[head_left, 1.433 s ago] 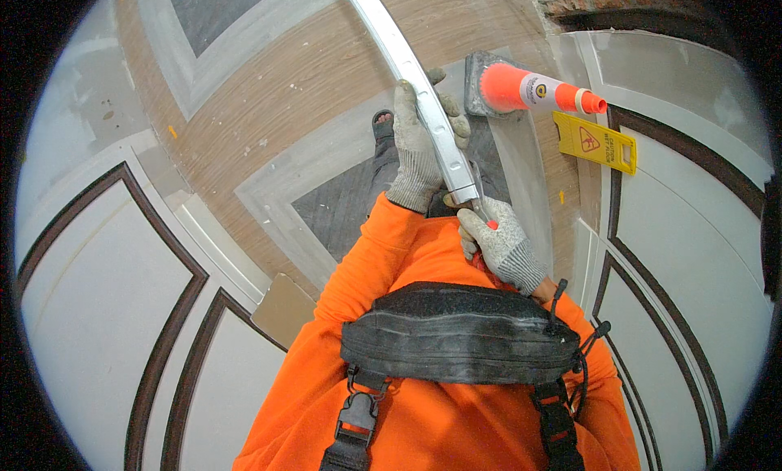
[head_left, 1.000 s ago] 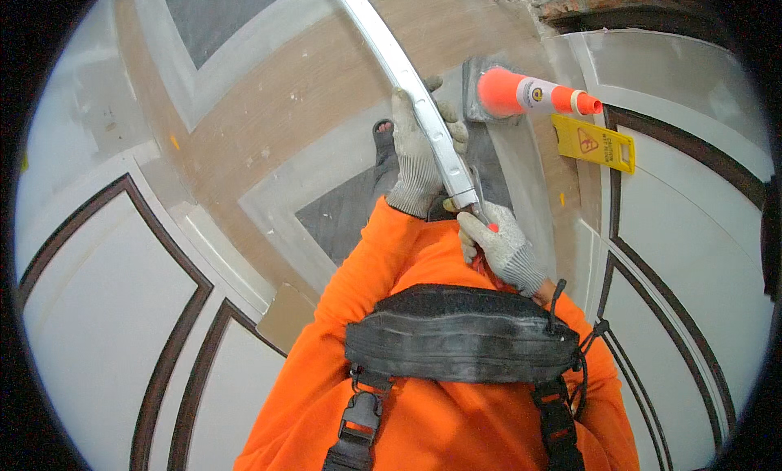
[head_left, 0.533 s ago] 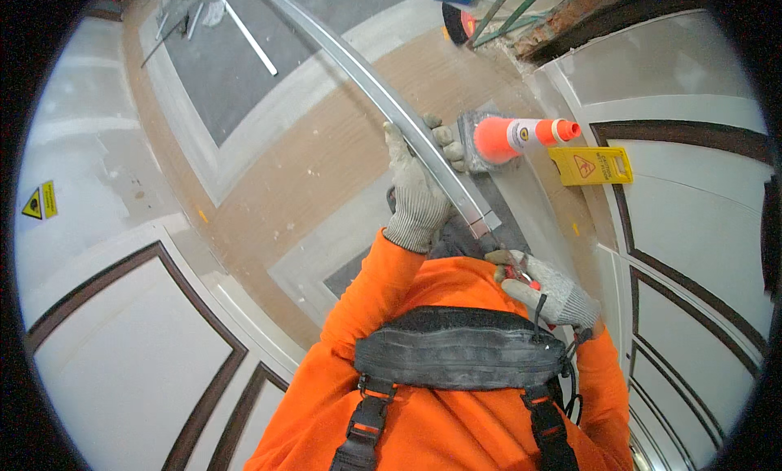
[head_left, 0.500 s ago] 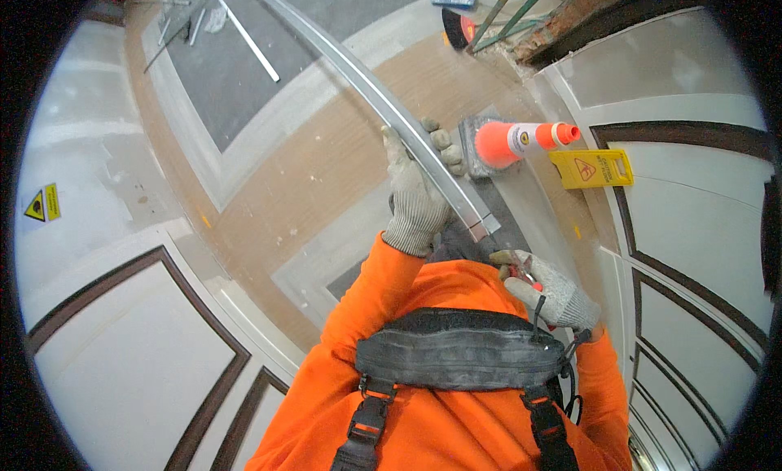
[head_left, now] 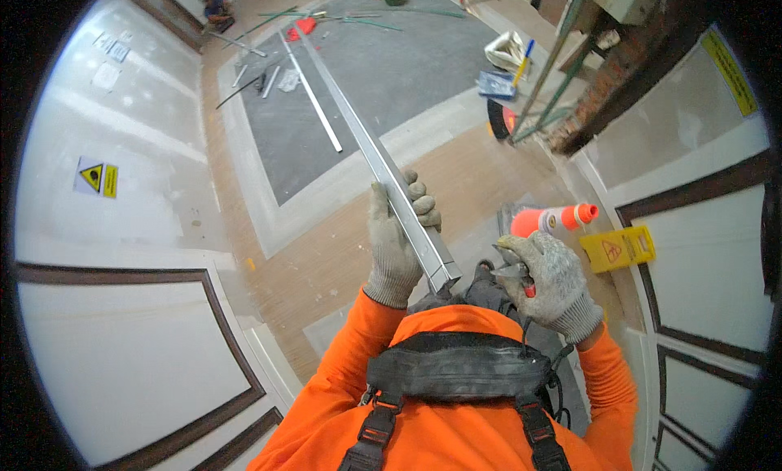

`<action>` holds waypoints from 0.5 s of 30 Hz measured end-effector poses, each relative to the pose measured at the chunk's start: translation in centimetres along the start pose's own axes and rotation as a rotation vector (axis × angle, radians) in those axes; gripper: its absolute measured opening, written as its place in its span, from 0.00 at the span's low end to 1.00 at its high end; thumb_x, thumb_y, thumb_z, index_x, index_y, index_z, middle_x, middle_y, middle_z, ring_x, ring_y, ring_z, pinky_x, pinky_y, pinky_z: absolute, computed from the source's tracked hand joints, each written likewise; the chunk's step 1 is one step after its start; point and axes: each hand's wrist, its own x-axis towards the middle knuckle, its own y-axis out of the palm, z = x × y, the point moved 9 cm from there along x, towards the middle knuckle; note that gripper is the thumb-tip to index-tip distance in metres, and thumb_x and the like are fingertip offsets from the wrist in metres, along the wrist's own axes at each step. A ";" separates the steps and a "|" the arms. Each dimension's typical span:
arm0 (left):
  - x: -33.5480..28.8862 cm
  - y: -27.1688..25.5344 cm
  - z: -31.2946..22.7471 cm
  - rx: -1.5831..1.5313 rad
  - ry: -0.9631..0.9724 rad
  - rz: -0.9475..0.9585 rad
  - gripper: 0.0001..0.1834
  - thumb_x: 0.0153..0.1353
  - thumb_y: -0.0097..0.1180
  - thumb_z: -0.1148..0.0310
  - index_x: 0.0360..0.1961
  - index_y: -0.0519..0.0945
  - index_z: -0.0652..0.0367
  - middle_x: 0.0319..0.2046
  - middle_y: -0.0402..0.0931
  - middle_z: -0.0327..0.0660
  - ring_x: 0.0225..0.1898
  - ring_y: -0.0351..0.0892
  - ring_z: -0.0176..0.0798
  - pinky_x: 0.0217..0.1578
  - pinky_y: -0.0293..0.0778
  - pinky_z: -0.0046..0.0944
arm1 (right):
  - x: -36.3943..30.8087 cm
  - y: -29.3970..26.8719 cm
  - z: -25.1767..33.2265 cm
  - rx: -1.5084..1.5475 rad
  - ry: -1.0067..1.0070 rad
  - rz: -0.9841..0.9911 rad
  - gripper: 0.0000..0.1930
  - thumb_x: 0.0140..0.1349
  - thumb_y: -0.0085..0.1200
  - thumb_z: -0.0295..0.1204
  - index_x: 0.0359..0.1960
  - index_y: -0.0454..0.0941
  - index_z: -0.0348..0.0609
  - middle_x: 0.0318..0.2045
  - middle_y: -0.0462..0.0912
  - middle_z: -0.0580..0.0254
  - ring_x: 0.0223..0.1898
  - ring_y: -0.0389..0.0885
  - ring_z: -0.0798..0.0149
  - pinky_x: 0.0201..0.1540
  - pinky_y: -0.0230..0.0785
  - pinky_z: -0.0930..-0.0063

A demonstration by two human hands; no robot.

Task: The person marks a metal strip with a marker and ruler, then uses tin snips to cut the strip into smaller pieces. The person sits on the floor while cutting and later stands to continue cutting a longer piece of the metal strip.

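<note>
A long metal channel (head_left: 364,137) stretches from near my waist far out over the floor, its near end cut square. My left hand (head_left: 399,243), in a pale knit glove, is closed around it close to that end, fingers on the right side and thumb on the left. Right of the channel's near end and apart from it, my gloved right hand (head_left: 554,284) grips red-handled snips (head_left: 513,271). Their metal part points left toward the channel; most of the handle is hidden in my palm.
An orange traffic cone (head_left: 542,220) and a yellow warning sign (head_left: 617,249) stand at right. Another metal strip (head_left: 314,100) lies on the floor left of the channel. Farther off are a blue dustpan (head_left: 497,84), green rods (head_left: 371,23) and a crouching person (head_left: 217,13).
My view has tilted up, showing more of the far floor. The channel's near end has come lower and left. My right hand has lifted and turned, with the snips' metal part now showing.
</note>
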 end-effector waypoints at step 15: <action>2.1 2.1 2.7 -0.025 0.093 0.065 0.30 0.79 0.46 0.45 0.60 0.67 0.67 0.38 0.70 0.36 0.31 0.71 0.28 0.33 0.76 0.31 | 3.0 -1.7 -0.5 -0.051 -0.258 0.110 0.27 0.53 0.66 0.33 0.57 0.80 0.47 0.38 0.76 0.56 0.42 0.80 0.52 0.47 0.74 0.56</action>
